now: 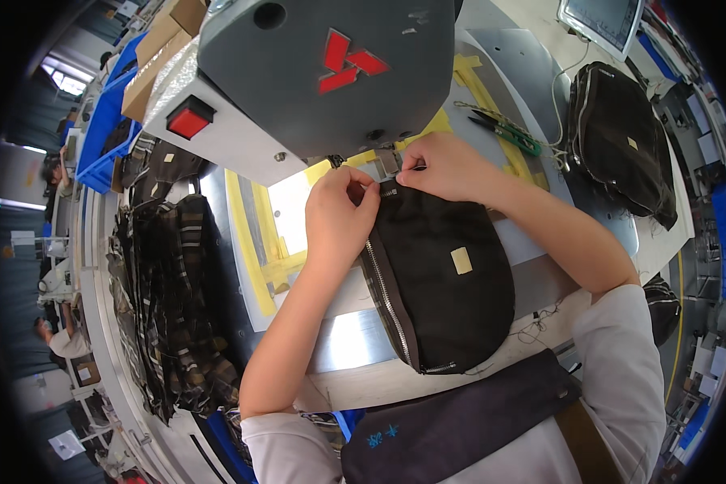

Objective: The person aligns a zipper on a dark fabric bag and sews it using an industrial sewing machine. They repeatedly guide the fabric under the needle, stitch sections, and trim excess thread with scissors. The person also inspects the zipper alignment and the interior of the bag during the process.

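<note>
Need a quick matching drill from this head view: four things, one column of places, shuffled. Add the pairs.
Things:
1. black pouch with zipper
2. green-handled snips
3. red switch
4. striped fabric pile

Places:
A. on the grey machine head, upper left
B. held at its top edge by the left hand and right hand, under the machine head
C. on the table's left side, beside the left forearm
D. on the table behind the right hand, near yellow tape

Pairs: 1-B, 2-D, 3-A, 4-C
</note>
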